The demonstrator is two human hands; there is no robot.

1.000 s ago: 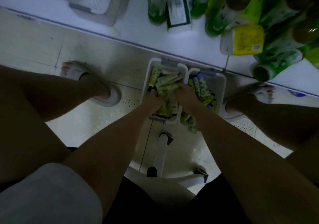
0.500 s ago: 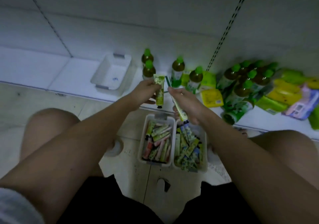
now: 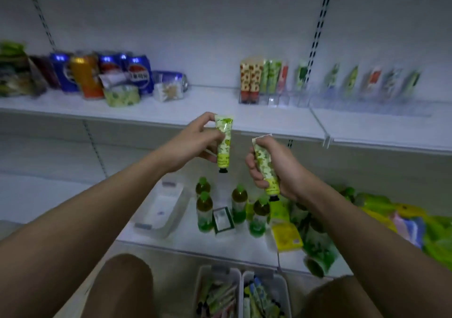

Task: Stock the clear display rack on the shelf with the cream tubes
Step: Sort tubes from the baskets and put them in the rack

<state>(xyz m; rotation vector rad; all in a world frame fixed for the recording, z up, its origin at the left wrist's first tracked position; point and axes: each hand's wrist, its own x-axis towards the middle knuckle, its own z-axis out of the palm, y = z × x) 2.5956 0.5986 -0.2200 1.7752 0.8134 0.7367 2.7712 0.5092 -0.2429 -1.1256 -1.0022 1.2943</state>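
The left hand (image 3: 193, 144) pinches a green cream tube (image 3: 223, 144) upright, cap down; the right hand (image 3: 276, 168) grips a second green tube (image 3: 265, 166); the clear display rack (image 3: 330, 97) stands far right on the shelf (image 3: 195, 112).

Little can be read here. The blue cans (image 3: 137, 74) on the upper shelf (image 3: 195, 112) carry a round red, white and blue emblem with white characters beneath — too blurred to read. Print on the green cream tubes and lower-shelf bottles is illegible.
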